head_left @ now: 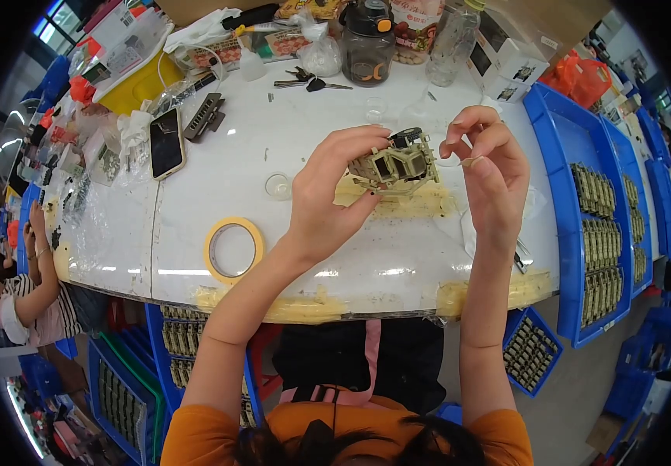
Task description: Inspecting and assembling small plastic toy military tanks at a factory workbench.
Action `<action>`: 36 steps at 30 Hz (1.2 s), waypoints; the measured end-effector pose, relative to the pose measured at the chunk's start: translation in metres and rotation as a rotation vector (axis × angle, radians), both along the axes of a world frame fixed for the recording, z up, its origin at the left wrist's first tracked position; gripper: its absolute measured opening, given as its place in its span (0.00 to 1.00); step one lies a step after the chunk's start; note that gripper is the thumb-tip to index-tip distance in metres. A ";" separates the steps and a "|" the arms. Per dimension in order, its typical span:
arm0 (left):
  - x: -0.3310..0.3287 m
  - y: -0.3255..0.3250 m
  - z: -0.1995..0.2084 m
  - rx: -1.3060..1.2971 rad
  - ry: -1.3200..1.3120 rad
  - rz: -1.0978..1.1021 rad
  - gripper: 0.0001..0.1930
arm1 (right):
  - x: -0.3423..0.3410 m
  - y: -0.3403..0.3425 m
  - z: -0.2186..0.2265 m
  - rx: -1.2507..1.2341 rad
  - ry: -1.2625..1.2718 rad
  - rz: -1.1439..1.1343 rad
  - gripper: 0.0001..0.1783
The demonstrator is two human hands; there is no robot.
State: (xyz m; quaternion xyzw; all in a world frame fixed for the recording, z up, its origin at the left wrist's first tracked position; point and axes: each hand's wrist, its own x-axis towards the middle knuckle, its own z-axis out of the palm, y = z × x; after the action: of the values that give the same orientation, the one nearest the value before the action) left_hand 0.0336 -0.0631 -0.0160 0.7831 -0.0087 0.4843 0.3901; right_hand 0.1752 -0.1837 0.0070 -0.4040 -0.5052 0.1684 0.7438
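Note:
My left hand (333,186) is closed round a tan model military vehicle (399,168), fingers along its far side and thumb along its near side. The vehicle is raised over the table, with its open frame and seats facing up and a black wheel (407,137) showing at the far end. Just to the right of it, my right hand (493,167) is raised with thumb and fingers pinched. A tiny pale bit shows at those fingertips, too small to name. The two hands are apart.
A yellow tape roll (233,249) lies left of my left forearm. Beyond it are a phone (167,144) and a dark clip-like part (205,116). A dark jug (367,43) stands at the back. Blue trays (541,116) of vehicles line the right side. Another person (36,303) sits at left.

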 end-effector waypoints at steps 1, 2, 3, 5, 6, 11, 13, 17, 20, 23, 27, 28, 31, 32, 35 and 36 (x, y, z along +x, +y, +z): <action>0.000 0.000 0.000 0.001 0.001 0.000 0.27 | -0.001 0.000 0.000 0.001 0.001 0.000 0.03; 0.000 0.000 0.000 0.000 0.000 -0.001 0.27 | -0.001 0.001 0.000 -0.001 0.002 0.002 0.03; 0.000 0.000 0.000 0.000 -0.002 -0.003 0.27 | -0.002 0.001 0.000 -0.004 0.002 0.003 0.03; -0.001 0.000 0.000 -0.002 -0.005 -0.007 0.28 | -0.003 0.002 -0.001 -0.010 0.002 0.005 0.03; -0.001 0.000 0.000 -0.002 -0.005 -0.006 0.28 | -0.003 0.001 0.000 -0.010 0.002 0.006 0.03; -0.001 -0.001 0.001 -0.004 -0.003 -0.007 0.28 | -0.005 0.001 0.003 -0.021 0.000 -0.011 0.03; -0.002 -0.001 0.000 -0.003 0.000 -0.002 0.28 | -0.007 0.002 0.003 -0.029 -0.010 -0.015 0.04; -0.003 -0.001 0.000 0.001 0.006 0.000 0.27 | -0.009 0.003 0.002 -0.026 -0.027 -0.006 0.03; -0.003 -0.001 -0.002 0.005 0.022 -0.004 0.27 | -0.008 0.004 0.001 0.006 -0.040 0.038 0.06; -0.003 -0.001 -0.002 0.005 0.038 0.006 0.27 | -0.008 0.002 0.002 0.007 -0.057 0.006 0.06; -0.003 0.000 -0.003 0.006 0.061 0.017 0.27 | -0.007 0.001 0.003 0.008 -0.076 -0.027 0.06; -0.003 0.000 -0.003 0.007 0.066 0.016 0.27 | -0.007 0.001 0.003 0.010 -0.081 -0.029 0.06; -0.003 0.000 -0.003 0.012 0.077 0.014 0.28 | -0.007 0.000 0.003 0.014 -0.089 -0.033 0.06; -0.003 0.000 -0.004 0.013 0.076 0.013 0.28 | -0.008 0.000 0.004 0.003 -0.098 -0.051 0.06; -0.003 0.001 -0.006 0.018 0.072 0.011 0.27 | -0.010 0.001 0.005 -0.032 -0.125 -0.107 0.07; -0.003 0.000 -0.006 0.017 0.072 0.012 0.27 | -0.009 0.001 0.005 -0.032 -0.125 -0.106 0.07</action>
State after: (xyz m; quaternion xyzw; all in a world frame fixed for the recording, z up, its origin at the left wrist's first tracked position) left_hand 0.0310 -0.0628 -0.0215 0.8033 0.0058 0.4582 0.3804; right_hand 0.1657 -0.1826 0.0117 -0.4518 -0.5259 0.1114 0.7120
